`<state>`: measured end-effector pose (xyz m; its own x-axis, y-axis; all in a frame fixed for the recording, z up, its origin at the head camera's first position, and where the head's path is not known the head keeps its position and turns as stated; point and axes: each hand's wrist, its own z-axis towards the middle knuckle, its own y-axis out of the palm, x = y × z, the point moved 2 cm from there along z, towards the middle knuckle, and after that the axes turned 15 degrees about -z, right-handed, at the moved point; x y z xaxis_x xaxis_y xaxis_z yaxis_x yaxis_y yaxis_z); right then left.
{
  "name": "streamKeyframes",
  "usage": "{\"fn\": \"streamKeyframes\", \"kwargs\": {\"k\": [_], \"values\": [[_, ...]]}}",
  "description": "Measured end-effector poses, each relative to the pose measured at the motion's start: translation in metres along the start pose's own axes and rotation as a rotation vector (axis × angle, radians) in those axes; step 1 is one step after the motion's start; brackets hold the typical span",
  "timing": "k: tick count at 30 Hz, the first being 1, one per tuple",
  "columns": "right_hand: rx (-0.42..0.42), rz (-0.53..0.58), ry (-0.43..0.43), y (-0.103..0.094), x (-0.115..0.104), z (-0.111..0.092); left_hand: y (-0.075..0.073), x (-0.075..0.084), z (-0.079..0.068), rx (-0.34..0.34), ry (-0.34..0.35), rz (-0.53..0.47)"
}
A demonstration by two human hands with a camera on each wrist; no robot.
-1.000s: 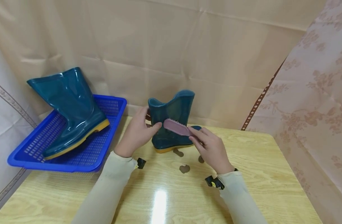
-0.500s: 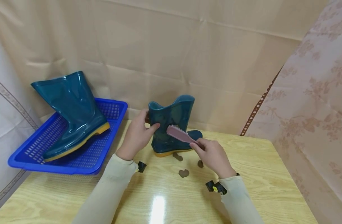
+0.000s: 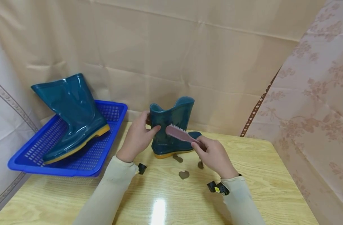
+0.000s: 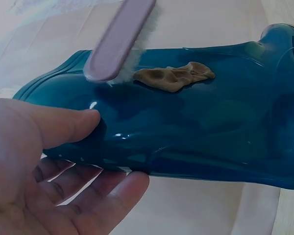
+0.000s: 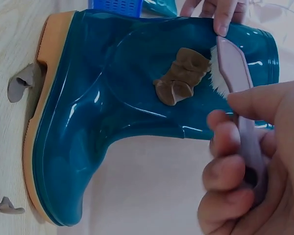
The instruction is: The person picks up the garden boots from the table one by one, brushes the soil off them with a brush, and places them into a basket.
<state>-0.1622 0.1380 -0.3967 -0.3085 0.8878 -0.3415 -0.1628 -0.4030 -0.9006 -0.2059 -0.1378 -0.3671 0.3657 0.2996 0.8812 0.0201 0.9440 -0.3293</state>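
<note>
A teal rubber boot (image 3: 174,115) with a yellow sole stands upright on the table. My left hand (image 3: 136,137) grips its shaft from the left, thumb on the near side and fingers behind. In my right hand (image 3: 216,156) is a mauve scrubbing brush (image 3: 178,133), pinched by its handle. Its white bristles face the shaft, right beside a brown lump of mud (image 5: 183,76) stuck there. The left wrist view shows this mud (image 4: 174,78) just right of the brush head (image 4: 118,44), with my left thumb (image 4: 71,122) below.
A second teal boot (image 3: 73,109) leans in a blue plastic basket (image 3: 112,137) at the left. Several brown mud pieces, one a heart-like patch (image 3: 183,174), lie on the wooden table (image 3: 252,184) before the standing boot. A beige cloth (image 3: 222,72) hangs behind.
My right hand has drawn slightly down and right, so more of the brush handle and bristles shows. The left hand keeps its hold on the boot. The head view has tilted up a little.
</note>
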Motion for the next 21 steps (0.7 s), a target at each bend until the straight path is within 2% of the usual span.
{"fn": "streamKeyframes", "kwargs": {"k": [4,8,14,19,21], "values": [[0.072,0.003,-0.056,0.001,-0.005,0.0,0.0,0.001,0.0,-0.008,0.016,0.013],[0.086,-0.037,-0.023,0.003,-0.005,0.0,0.0,0.001,0.0,-0.006,-0.004,0.01],[0.016,-0.052,0.05,0.005,0.0,0.0,-0.001,0.001,-0.001,0.027,-0.08,-0.027],[-0.092,-0.028,0.08,0.004,0.005,0.001,-0.001,0.001,-0.002,0.022,-0.086,-0.043],[-0.111,-0.035,0.077,0.003,0.005,0.001,-0.001,0.002,-0.002,0.023,-0.086,-0.04]]}}
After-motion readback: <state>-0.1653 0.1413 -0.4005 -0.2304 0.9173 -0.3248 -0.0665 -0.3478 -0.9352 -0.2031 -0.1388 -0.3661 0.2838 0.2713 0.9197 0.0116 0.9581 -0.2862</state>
